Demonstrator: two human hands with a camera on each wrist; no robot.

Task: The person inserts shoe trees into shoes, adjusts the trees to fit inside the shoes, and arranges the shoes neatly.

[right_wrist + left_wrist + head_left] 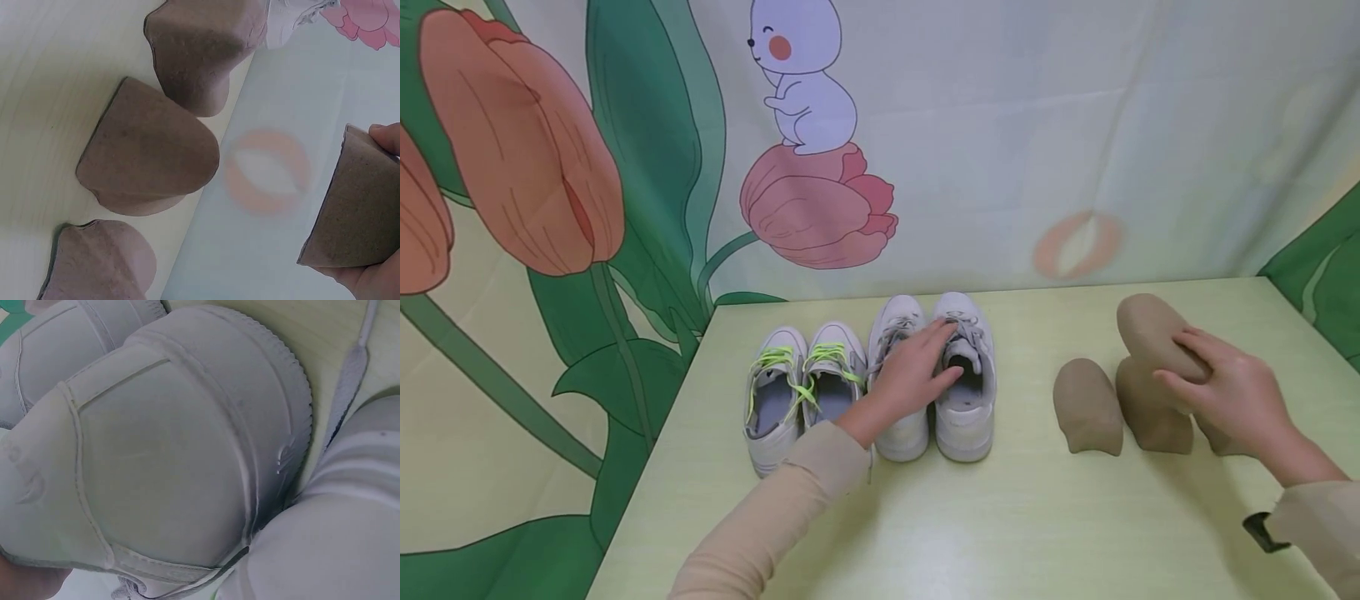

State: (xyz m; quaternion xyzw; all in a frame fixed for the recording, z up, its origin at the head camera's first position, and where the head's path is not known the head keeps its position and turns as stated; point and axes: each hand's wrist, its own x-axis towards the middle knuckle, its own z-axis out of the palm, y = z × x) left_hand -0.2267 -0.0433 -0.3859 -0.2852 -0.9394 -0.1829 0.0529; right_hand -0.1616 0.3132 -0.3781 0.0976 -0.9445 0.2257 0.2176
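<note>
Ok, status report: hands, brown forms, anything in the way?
Right hand holding one brown form off the table. Three more forms on the table. In the way: left hand, partly covering grey-laced shoes.

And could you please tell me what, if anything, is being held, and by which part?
The right hand holds a brown insert by its sides near the wide end; the left hand appears to hold nothing.

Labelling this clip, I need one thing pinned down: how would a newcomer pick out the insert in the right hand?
On the table, right of the shoes, sit three brown inserts in a row. By them is the right hand, holding a fourth insert. Unlike its neighbours, it is off the table.
</note>
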